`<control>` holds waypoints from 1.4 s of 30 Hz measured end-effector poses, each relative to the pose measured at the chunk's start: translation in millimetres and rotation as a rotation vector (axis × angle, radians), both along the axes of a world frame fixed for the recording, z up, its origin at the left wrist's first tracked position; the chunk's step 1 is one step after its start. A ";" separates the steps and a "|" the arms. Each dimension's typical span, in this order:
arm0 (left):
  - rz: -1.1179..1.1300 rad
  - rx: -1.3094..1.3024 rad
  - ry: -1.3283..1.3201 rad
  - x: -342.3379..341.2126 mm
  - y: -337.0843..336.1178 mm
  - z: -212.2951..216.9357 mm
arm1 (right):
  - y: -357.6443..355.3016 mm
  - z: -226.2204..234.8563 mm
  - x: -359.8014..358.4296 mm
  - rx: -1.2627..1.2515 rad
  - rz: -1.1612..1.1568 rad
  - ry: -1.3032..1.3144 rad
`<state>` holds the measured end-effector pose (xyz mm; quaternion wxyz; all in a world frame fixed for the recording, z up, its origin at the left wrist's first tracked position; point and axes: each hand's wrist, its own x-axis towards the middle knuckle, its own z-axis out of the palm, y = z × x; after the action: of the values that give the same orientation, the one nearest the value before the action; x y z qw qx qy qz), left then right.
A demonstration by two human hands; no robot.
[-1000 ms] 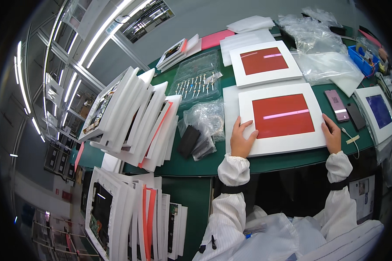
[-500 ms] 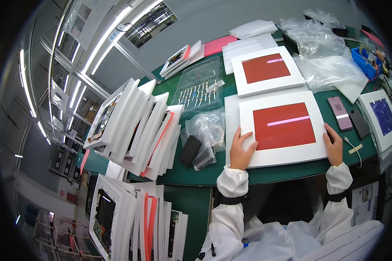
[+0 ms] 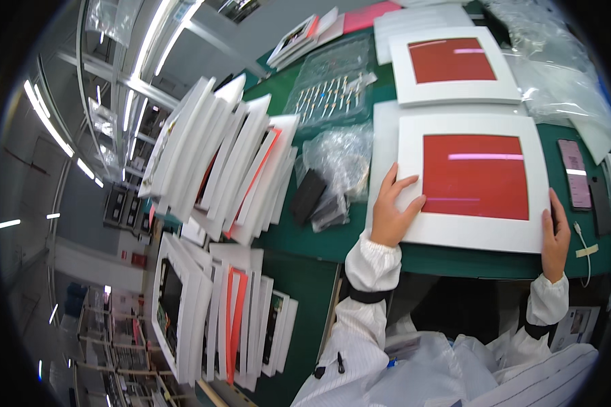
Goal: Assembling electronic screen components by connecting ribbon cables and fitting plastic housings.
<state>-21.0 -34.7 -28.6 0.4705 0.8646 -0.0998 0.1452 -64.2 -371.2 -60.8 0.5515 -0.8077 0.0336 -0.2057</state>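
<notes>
A flat white-framed panel [image 3: 478,232] with a red centre [image 3: 475,176] lies in front of me on the green table, partly over a white foam sheet [image 3: 385,136]. My left hand [image 3: 395,210] grips its left side, with the thumb and fingers spread over the front of the border. At the opposite edge my right hand [image 3: 555,237] holds the frame, its fingers along the side and partly hidden. A second white-framed red panel [image 3: 400,71] rests just beyond the first one.
To the left, white panels [image 3: 183,149] and foam sheets stand in a row, with another row [image 3: 210,325] below. A clear tray [image 3: 329,61] of small cables, a plastic bag [image 3: 346,152] and a black block [image 3: 309,195] lie between. A phone [image 3: 575,173] and a white cable [image 3: 586,254] are at right.
My view has turned, so the whole scene sits differently in the picture. Both hands stay on the sides of the same white-framed panel, which shows no clear move on the table.
</notes>
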 end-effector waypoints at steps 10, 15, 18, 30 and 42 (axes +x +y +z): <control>0.000 -0.089 0.061 -5.1 6.5 1.3 | -5.9 -11.6 -0.4 -0.113 0.046 0.005; -0.041 -0.061 0.033 4.5 -13.7 -5.5 | -18.1 0.9 -7.3 -0.071 0.018 -0.006; 0.000 0.022 0.021 -4.1 1.8 0.8 | 4.9 4.8 -5.8 -0.052 0.017 -0.007; -0.043 -0.045 0.051 -3.7 -6.6 2.8 | 10.0 30.6 -16.4 -0.045 -0.075 0.004; -0.063 -0.022 0.069 -3.0 -2.2 1.2 | 12.6 28.3 -14.7 -0.038 -0.067 0.021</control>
<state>-24.1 -36.9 -27.4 0.4876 0.8602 -0.1093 0.1017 -79.0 -358.5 -32.5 0.5284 -0.8187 0.0624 -0.2160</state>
